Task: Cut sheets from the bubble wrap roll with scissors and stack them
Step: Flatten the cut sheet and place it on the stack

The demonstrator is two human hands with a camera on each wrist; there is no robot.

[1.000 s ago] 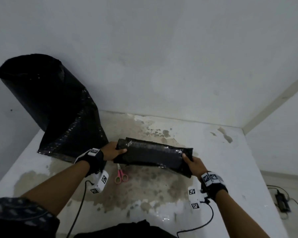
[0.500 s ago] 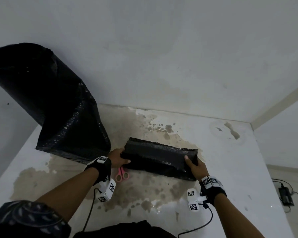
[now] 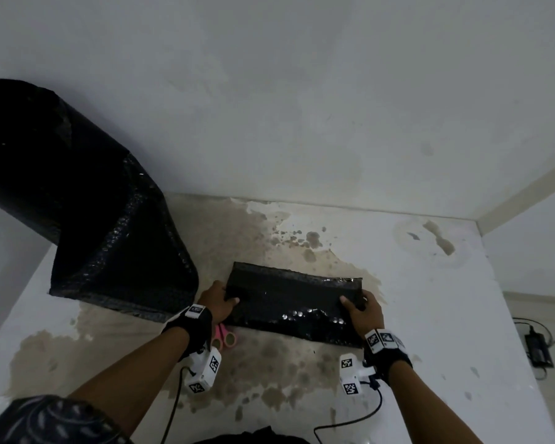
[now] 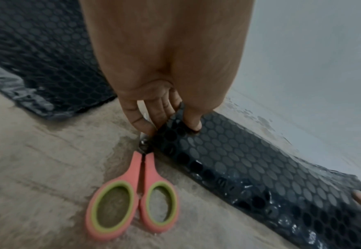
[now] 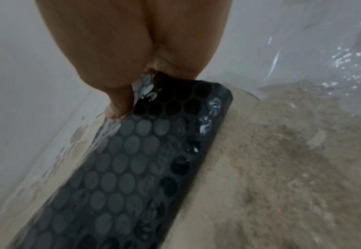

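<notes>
A cut sheet of black bubble wrap [image 3: 293,302] lies folded across the middle of the stained table [image 3: 446,315]. My left hand [image 3: 218,301] pinches its left end, thumb on top and fingers beneath [image 4: 175,118]. At the sheet's right end my right hand [image 3: 362,310] pinches the corner [image 5: 145,94]. The big black bubble wrap roll [image 3: 61,193] leans at the back left, its loose end spread on the table. Pink scissors with green-lined handles [image 4: 132,198] lie closed on the table just under my left wrist [image 3: 226,338], blades tucked under the sheet's edge.
A white wall [image 3: 302,107] rises directly behind the table. The table's right edge drops to a floor where a black power adapter with cables [image 3: 539,349] lies. Brown stains cover the table's centre. Thin cables run from both wrist cameras toward me.
Both hands have lowered the folded sheet from slightly above the table down flat onto it, a little nearer to me. The sheet's edge now covers the scissors' blades.
</notes>
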